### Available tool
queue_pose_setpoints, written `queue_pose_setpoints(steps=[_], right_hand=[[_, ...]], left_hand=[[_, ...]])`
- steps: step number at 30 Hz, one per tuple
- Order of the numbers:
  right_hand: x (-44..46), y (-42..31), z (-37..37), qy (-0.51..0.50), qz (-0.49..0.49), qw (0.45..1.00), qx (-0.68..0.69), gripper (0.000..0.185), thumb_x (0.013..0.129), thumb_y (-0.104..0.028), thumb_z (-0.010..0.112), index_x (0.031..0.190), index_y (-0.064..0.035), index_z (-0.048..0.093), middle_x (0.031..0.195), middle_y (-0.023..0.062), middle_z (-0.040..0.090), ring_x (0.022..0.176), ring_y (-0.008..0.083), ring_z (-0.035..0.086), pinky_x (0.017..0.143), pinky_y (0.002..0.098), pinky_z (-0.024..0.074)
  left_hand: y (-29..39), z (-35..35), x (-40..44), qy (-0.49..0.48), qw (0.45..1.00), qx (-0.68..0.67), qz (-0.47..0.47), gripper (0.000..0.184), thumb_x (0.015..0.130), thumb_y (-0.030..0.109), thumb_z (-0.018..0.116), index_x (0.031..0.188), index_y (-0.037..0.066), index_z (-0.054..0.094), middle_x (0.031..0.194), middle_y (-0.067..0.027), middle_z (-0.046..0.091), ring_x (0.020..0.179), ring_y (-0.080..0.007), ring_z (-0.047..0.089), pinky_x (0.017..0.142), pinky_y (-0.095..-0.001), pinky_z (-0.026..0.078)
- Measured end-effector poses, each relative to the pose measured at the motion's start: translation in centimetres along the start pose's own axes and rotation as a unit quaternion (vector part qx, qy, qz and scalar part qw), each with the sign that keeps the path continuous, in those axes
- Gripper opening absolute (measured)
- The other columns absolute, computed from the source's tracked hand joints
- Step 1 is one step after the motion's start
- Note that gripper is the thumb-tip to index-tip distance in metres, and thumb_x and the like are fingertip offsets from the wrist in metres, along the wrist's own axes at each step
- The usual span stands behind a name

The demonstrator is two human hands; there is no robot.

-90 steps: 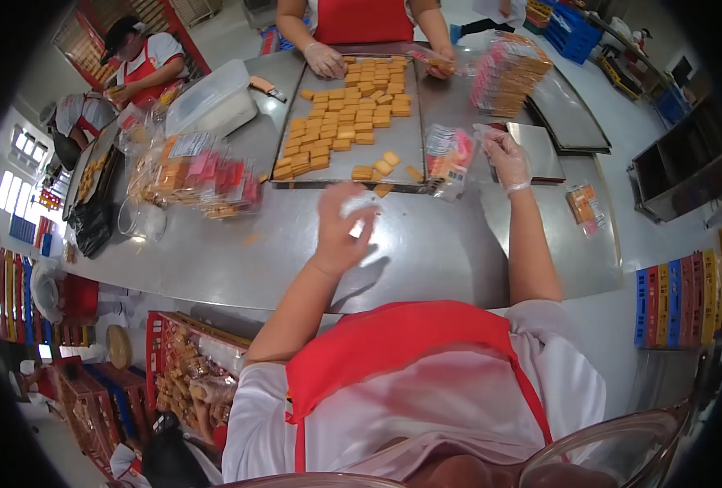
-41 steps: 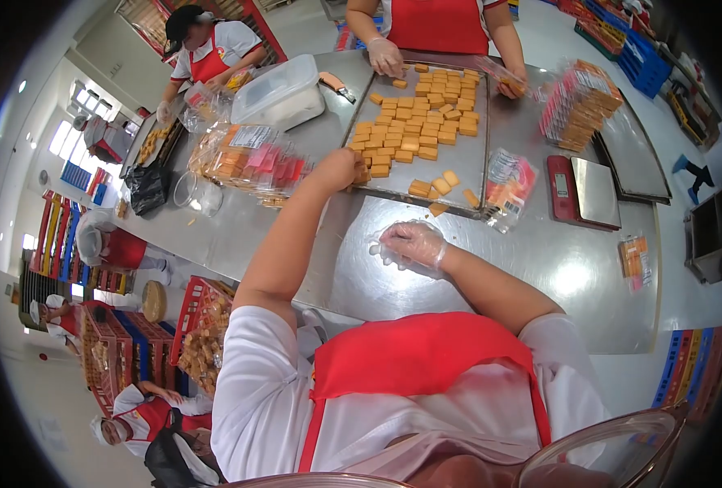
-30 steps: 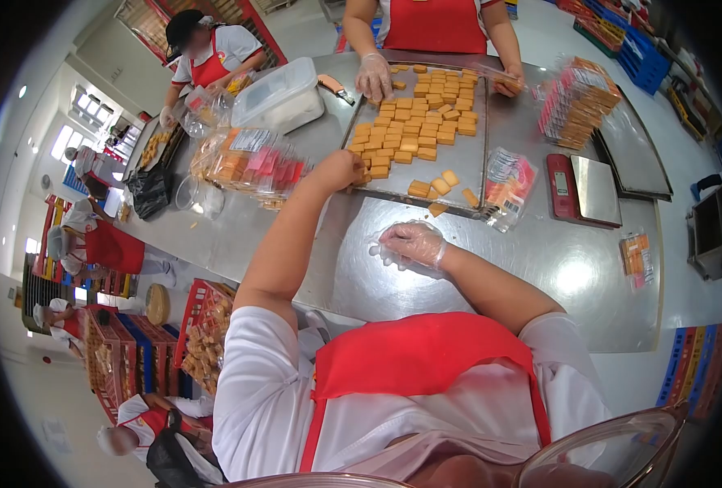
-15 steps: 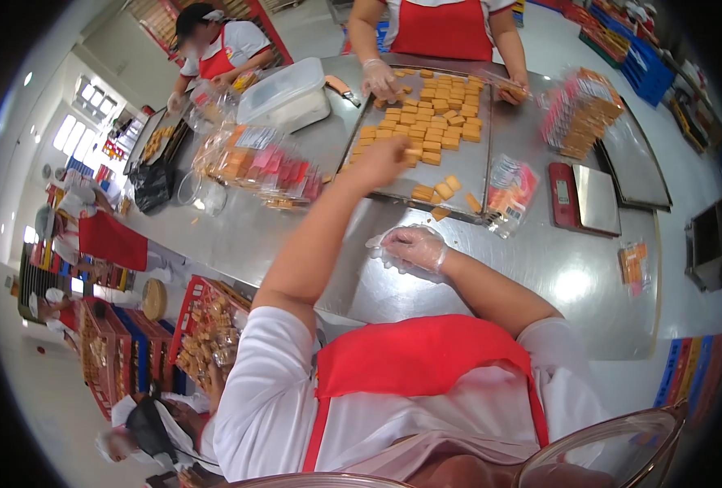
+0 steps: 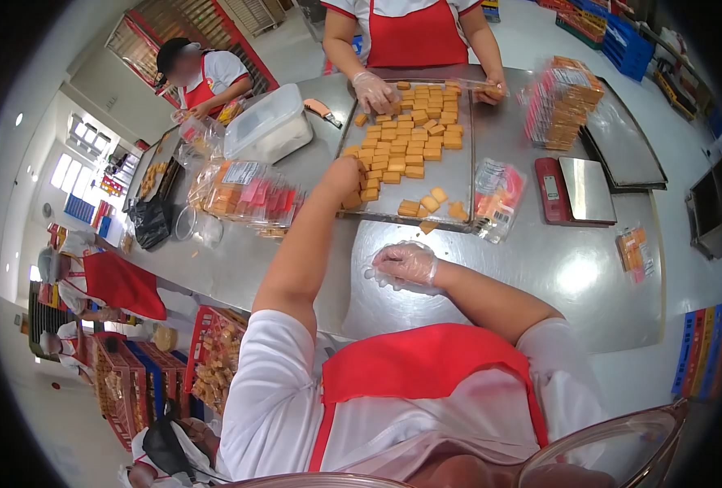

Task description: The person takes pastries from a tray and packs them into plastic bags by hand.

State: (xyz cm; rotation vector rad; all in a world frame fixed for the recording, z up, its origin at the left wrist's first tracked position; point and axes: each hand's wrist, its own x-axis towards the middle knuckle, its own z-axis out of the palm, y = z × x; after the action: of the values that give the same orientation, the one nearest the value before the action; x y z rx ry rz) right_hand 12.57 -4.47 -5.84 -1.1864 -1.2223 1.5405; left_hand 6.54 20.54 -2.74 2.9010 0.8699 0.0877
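My left hand (image 5: 344, 176) is at the left edge of a metal tray (image 5: 464, 175), its fingers curled down by the small rectangular biscuits (image 5: 414, 146); what they grip is hidden. My right hand (image 5: 407, 264), in a clear glove, rests in front of the tray on the steel table with curled fingers. Clear plastic shows under it, and I cannot make out what it holds. A few loose biscuits (image 5: 422, 203) lie near the tray's front edge. A filled packet (image 5: 497, 199) sits right of the tray.
A co-worker's gloved hand (image 5: 375, 92) reaches into the tray from across. Stacked packets (image 5: 564, 102), a red scale (image 5: 549, 191) and a small packet (image 5: 635, 254) are at right. More packets (image 5: 251, 193) and a lidded tub (image 5: 269, 126) are at left.
My left hand has moved from over the biscuits back to the tray's left edge. My right hand has stayed nearly still. The co-worker's gloved hand remains at the tray's far left corner.
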Motion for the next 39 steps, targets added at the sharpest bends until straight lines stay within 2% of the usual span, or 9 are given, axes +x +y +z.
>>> queue_pose_setpoints(steps=[6,9,12,21,27,30,36,39], right_hand=[[-0.1,0.0,-0.1,-0.009,0.001,1.000,0.016,0.024,0.085,-0.024,0.053,0.098,-0.0045,0.056,0.082,0.0027,0.059,0.066,0.0079,0.055,0.056,0.0227,0.0464],[0.2,0.4,-0.3,-0.016,0.000,1.000,0.015,0.025,0.084,-0.025,0.053,0.098,-0.0045,0.056,0.083,0.0029,0.059,0.068,0.0082,0.056,0.057,0.0231,0.0474],[0.3,0.7,-0.4,-0.014,-0.010,1.000,0.000,0.025,0.084,-0.024,0.053,0.099,-0.0042,0.056,0.083,0.0032,0.059,0.069,0.0087,0.057,0.059,0.0235,0.0484],[0.5,1.0,-0.4,-0.026,-0.015,0.999,0.018,0.025,0.084,-0.023,0.052,0.099,-0.0035,0.056,0.085,0.0042,0.059,0.070,0.0098,0.058,0.060,0.0239,0.0490],[0.1,0.4,-0.4,-0.026,-0.008,0.999,0.026,0.026,0.084,-0.024,0.053,0.099,-0.0035,0.056,0.085,0.0041,0.059,0.070,0.0095,0.057,0.060,0.0238,0.0485],[0.1,0.4,-0.5,-0.020,0.005,1.000,0.018,0.027,0.083,-0.026,0.054,0.100,-0.0039,0.056,0.085,0.0038,0.059,0.068,0.0092,0.056,0.060,0.0231,0.0478],[0.2,0.6,-0.5,-0.017,0.002,0.999,0.029,0.028,0.083,-0.027,0.054,0.100,-0.0043,0.056,0.084,0.0031,0.058,0.064,0.0091,0.055,0.057,0.0227,0.0469],[0.3,0.7,-0.5,-0.018,0.001,0.999,0.032,0.027,0.083,-0.026,0.054,0.100,-0.0043,0.055,0.083,0.0031,0.058,0.064,0.0092,0.054,0.057,0.0227,0.0469]], left_hand=[[0.4,-0.4,0.0,0.032,0.997,-0.057,-0.045,0.016,0.069,0.012,0.061,0.083,0.007,0.065,0.088,-0.0163,0.060,0.080,-0.0303,0.058,0.073,-0.0368,0.047],[0.4,-0.6,-0.1,0.051,0.998,-0.031,-0.001,0.015,0.069,0.012,0.061,0.083,0.007,0.065,0.084,-0.0161,0.060,0.079,-0.0306,0.058,0.072,-0.0372,0.046],[0.7,-1.0,-0.3,0.021,0.999,-0.027,0.011,0.013,0.071,0.015,0.060,0.081,0.008,0.065,0.085,-0.0161,0.061,0.080,-0.0309,0.057,0.070,-0.0386,0.045],[0.9,-1.0,-0.2,0.005,0.999,-0.041,0.005,0.018,0.069,0.013,0.063,0.084,0.004,0.064,0.083,-0.0163,0.062,0.076,-0.0311,0.059,0.066,-0.0375,0.046],[1.3,-1.7,-0.7,-0.011,0.995,-0.097,-0.014,0.020,0.066,0.012,0.064,0.085,0.004,0.064,0.082,-0.0150,0.062,0.076,-0.0290,0.059,0.069,-0.0353,0.047],[1.9,-2.5,-1.0,-0.023,0.996,-0.083,-0.010,0.021,0.066,0.012,0.065,0.085,0.004,0.065,0.082,-0.0153,0.062,0.076,-0.0288,0.060,0.070,-0.0350,0.047],[0.6,-1.4,-0.6,-0.005,0.991,-0.137,0.005,0.020,0.068,0.010,0.062,0.087,0.004,0.065,0.083,-0.0165,0.062,0.077,-0.0301,0.059,0.070,-0.0361,0.047],[0.6,-1.6,-0.5,-0.004,0.997,-0.072,0.009,0.018,0.072,0.008,0.058,0.087,0.003,0.064,0.083,-0.0174,0.061,0.079,-0.0315,0.058,0.070,-0.0365,0.045]])
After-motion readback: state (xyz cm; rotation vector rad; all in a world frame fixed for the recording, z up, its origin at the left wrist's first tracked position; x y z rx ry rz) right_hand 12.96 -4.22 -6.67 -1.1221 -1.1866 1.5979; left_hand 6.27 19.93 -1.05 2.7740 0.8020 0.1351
